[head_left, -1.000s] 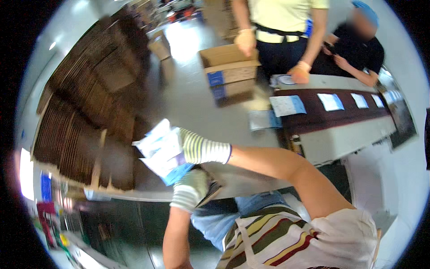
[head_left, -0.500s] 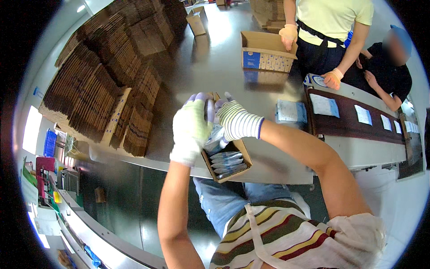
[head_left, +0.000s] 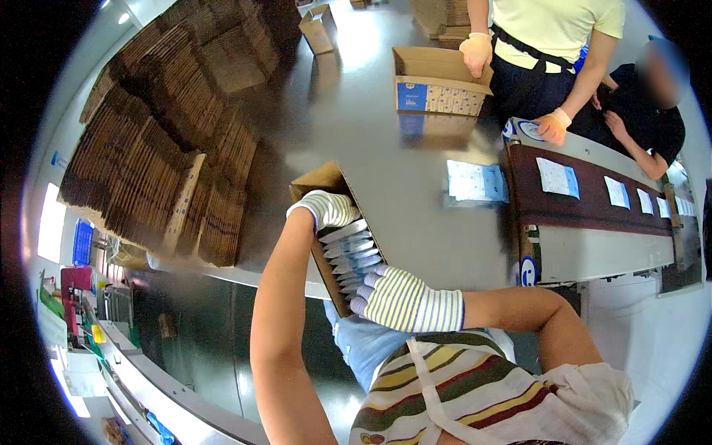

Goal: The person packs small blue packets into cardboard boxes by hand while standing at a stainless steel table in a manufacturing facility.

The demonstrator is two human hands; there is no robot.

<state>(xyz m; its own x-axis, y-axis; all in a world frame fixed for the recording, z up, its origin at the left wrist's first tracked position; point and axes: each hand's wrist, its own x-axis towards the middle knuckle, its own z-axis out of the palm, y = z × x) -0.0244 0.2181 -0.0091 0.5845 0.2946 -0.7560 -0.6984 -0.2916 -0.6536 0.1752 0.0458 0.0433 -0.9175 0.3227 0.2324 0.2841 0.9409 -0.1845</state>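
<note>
The hands, both in striped gloves, work at one open carton. The left hand reaches into the far part of the carton; its fingers are hidden, so its opening and any hold cannot be determined. The right hand lies at the near right side, fingers slightly bent and tips over the carton's edge beside the packets; whether it grips the wall or a packet cannot be determined.

Progress, as judged from the layout: a row of packets stands on edge inside the carton, so loading is well under way. The carton top is open. The left hand covers the far end, so the space left there cannot be assessed.

The packet row lies between the two hands, nearer end next to the right fingertips, farther end just beside the left hand. The carton's near end appears to reach past the front edge of the worktop.

Outside the carton, a loose blue-and-white packet lies on the worktop, well apart from both hands. Further packets lie spaced along the conveyor belt to the right.
</note>
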